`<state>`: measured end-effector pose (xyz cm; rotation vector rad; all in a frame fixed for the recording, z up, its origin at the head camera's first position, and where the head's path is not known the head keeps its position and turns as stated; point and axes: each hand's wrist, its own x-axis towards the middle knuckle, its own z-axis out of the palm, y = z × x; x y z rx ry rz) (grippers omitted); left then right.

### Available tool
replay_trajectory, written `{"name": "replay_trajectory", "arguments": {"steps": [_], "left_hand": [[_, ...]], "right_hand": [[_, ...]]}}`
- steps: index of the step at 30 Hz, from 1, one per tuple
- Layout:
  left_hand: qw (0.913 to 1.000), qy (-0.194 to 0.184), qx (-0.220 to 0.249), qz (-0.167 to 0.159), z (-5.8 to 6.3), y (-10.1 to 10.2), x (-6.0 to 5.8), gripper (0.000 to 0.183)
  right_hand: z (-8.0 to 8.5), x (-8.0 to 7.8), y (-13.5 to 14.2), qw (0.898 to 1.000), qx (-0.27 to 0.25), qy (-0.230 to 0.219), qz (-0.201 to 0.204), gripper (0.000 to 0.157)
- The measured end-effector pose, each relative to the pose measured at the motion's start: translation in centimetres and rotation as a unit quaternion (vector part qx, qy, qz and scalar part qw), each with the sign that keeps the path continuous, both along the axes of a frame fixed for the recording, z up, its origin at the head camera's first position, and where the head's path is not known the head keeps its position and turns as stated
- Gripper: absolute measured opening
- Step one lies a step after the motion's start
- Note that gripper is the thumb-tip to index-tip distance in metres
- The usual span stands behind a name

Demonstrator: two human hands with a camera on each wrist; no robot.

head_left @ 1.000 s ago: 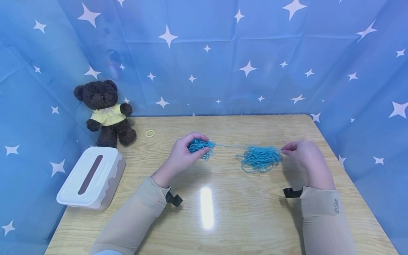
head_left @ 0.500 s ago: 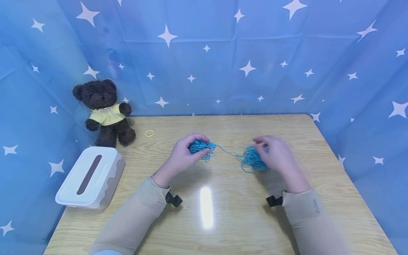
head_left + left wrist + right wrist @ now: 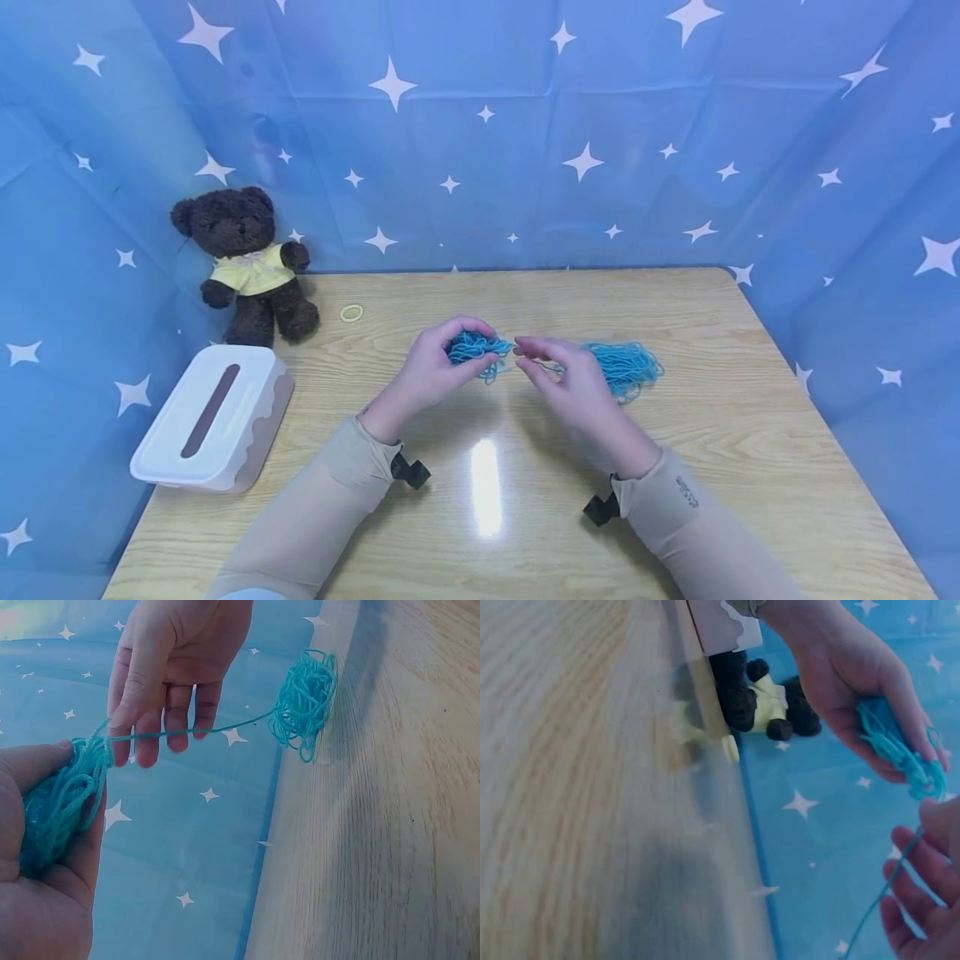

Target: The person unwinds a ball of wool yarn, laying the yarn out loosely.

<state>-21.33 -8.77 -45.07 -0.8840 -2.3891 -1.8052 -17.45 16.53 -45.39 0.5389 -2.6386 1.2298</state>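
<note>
My left hand [image 3: 435, 362] grips a bunched bundle of blue yarn [image 3: 474, 347] between thumb and fingers, held above the table. Loops of it stick out past the fingertips. Close beside that bundle is my right hand [image 3: 573, 383], its thumb and forefinger pinching yarn at the bundle's tip. A second, looser pile of blue yarn [image 3: 304, 705] lies on the table, partly covered by the right hand in the head view. From it a single strand [image 3: 217, 730] runs taut to the held bundle, passing the right fingers.
A wooden table [image 3: 540, 533] spans the view, with a starry blue curtain [image 3: 480, 150] behind it. At the left stand a white slotted box [image 3: 255, 375] and a brown teddy bear [image 3: 251, 271] in a yellow shirt. A yellow ring [image 3: 352, 313] lies near the bear.
My right hand has come leftward from the far side of the yarn pile, over it, to the held bundle. The left hand keeps its place and grip.
</note>
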Motion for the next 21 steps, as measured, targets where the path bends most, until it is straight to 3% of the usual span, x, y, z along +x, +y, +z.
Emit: {"name": "replay_trajectory", "arguments": {"steps": [8,14,21], "left_hand": [[1.0000,-0.002,0.003,0.003,0.2,0.0,0.1,0.028],[0.9999,-0.014,0.004,0.007,0.3,-0.1,0.1,0.028],[0.9996,-0.022,0.006,0.015,0.2,-0.2,0.0,0.027]], "right_hand": [[-0.4,-0.1,0.0,0.997,-0.019,0.069,-0.027,0.018],[0.6,-0.7,2.6,0.996,-0.051,0.038,-0.055,0.016],[1.5,-1.7,7.0,0.996,-0.018,-0.032,-0.079,0.026]]}}
